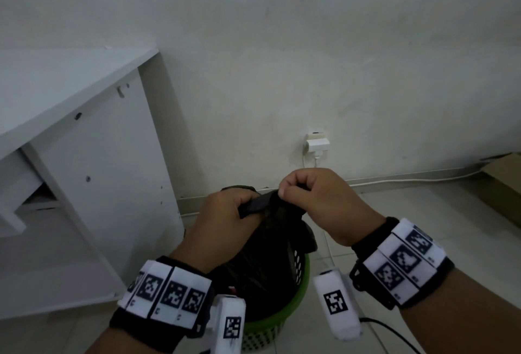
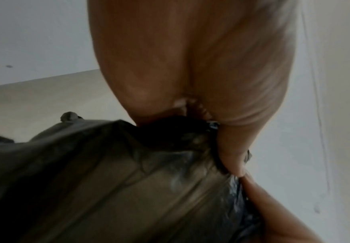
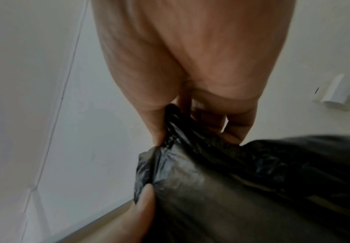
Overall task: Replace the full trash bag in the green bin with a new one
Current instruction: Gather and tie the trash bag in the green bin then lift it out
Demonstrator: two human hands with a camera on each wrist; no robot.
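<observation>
A black trash bag rises out of the green perforated bin on the floor, low in the head view. My left hand grips the gathered top of the bag from the left. My right hand pinches the same bunched top from the right, and both fists meet above the bin. In the left wrist view the bag stretches taut below my curled fingers. The right wrist view shows the bag bunched in my fingers. The bag's contents are hidden.
A white cabinet stands close on the left of the bin. The wall behind carries a socket with a white plug and a cable along the skirting. A cardboard box lies at the right on the tiled floor.
</observation>
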